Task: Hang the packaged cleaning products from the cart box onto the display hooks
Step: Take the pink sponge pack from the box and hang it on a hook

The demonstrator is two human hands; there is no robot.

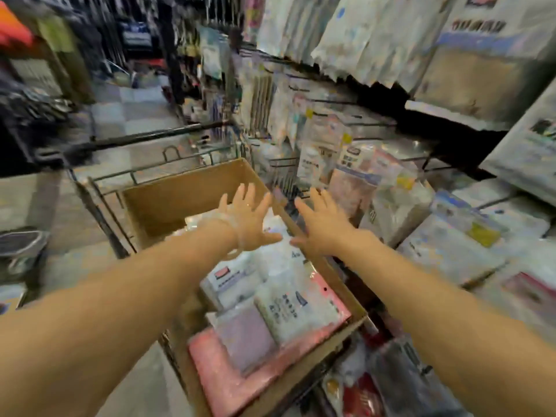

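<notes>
Both hands are reaching out over the cardboard box (168, 203) sitting in the wire cart (126, 176). The left hand (249, 219) and the right hand (320, 225) are both holding nothing, with fingers spread and straight, pointing toward twelve o'clock. The picture is smeared with motion, so fine detail is unreliable.

The packaged products (270, 320) are lying flat in the near half of the box, at about six o'clock from the hands, stacked loosely and overlapping. The topmost white pack is lying with its long axis running roughly from seven o'clock to one o'clock; which end carries the hang hole I cannot tell.

The likely trouble: the packs are slick plastic and overlapping, so grabbing one is probably going to drag a neighbour along or let it slip. The display hooks (331, 100), at one to two o'clock, are already crowded with hanging goods, so threading a new pack on may be knocking others loose.
</notes>
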